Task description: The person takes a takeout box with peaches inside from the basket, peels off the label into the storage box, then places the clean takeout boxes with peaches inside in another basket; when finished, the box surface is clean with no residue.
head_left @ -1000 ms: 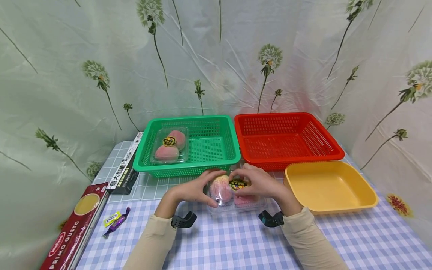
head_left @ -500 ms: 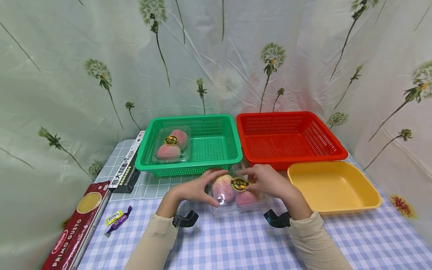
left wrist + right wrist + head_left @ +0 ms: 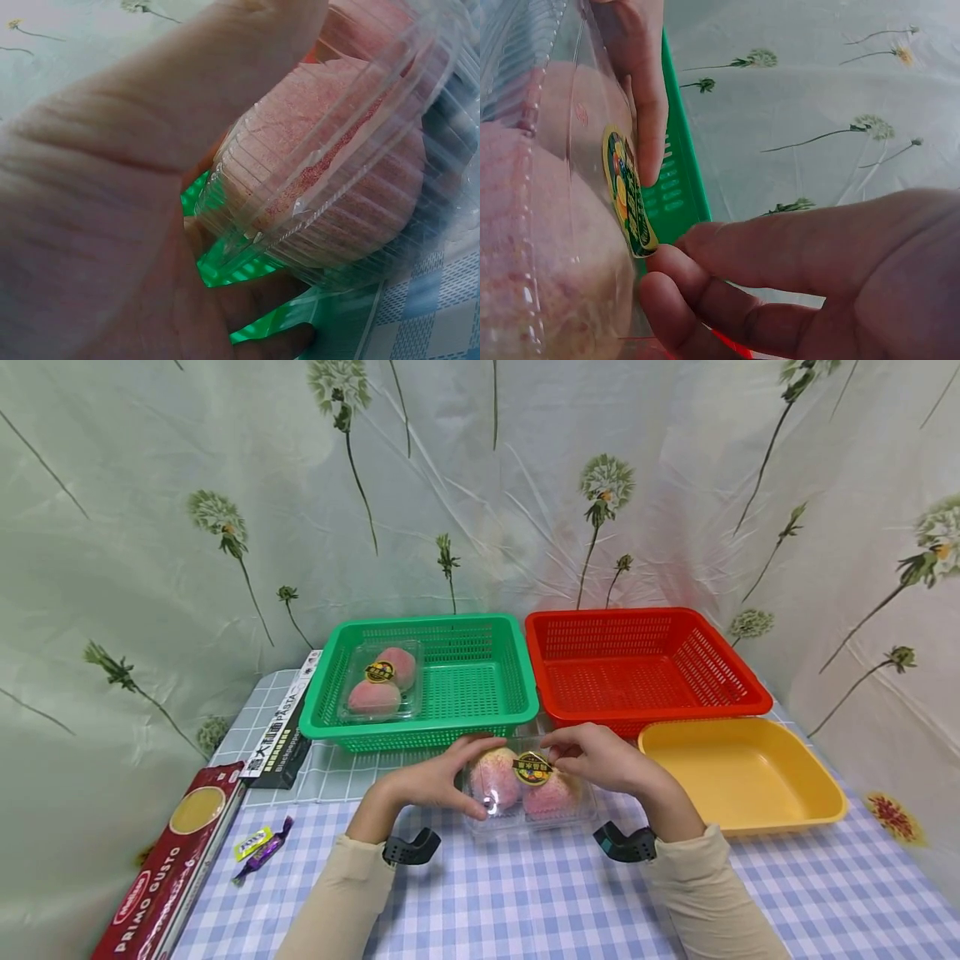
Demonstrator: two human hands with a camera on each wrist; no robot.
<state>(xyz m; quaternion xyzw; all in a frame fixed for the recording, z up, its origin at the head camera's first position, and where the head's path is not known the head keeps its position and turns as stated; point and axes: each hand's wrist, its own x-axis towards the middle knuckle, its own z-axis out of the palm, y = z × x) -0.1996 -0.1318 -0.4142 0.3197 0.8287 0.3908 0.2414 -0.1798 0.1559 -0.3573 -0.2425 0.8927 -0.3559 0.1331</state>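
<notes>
A clear plastic clamshell box (image 3: 528, 828) with two pink-yellow peaches (image 3: 495, 779) lies on the table before me. My left hand (image 3: 429, 783) holds its left side, thumb at the front and fingers at the back. The left wrist view shows that hand around the ribbed clear wall, with a peach (image 3: 330, 165) behind the plastic. On the lid is a round black-and-gold sticker (image 3: 533, 768). My right hand (image 3: 603, 760) pinches the sticker's right edge between thumb and fingertips. In the right wrist view that edge of the sticker (image 3: 630, 199) stands lifted off the lid.
Behind the box stand a green basket (image 3: 420, 727), with another peach box (image 3: 382, 681) inside, and a red basket (image 3: 645, 681). A yellow bin (image 3: 738, 777) is at right. Pasta boxes (image 3: 281, 735) and two small wrapped sweets (image 3: 262, 852) lie at left.
My right hand has drawn slightly right from over the lid, uncovering the sticker, and its fingertips have come together at the sticker's edge. The left hand keeps its place on the box.
</notes>
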